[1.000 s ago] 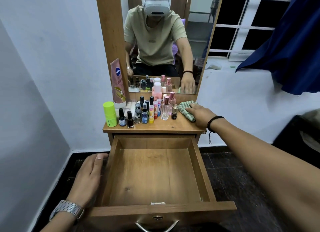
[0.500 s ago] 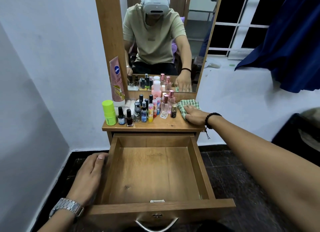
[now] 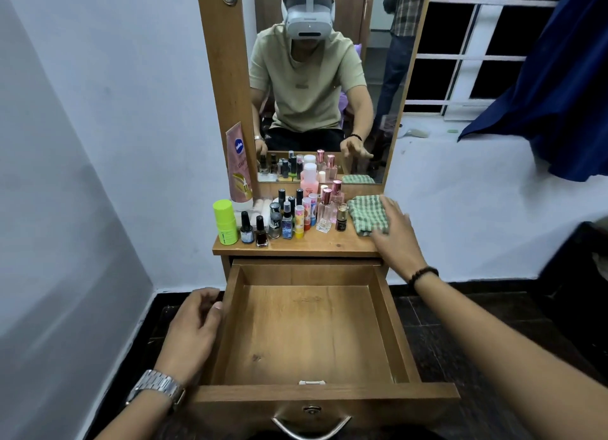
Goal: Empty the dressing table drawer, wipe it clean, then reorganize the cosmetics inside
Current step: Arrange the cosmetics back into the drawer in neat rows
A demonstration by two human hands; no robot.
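blue round nivea logo on pink lotion tube point(image 3: 239, 166), other labels unreadable

Drawer point(image 3: 309, 334) interior lies open from above — bottles point(image 3: 289, 215) crowd the tabletop point(image 3: 316, 242) beside the cloth point(image 3: 367, 214).

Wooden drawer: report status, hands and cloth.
Left hand open, resting against the pulled-out wooden drawer's left side. Right hand open, over the folded green checked cloth on the tabletop. Drawer empty; cosmetic bottles crowd the top.
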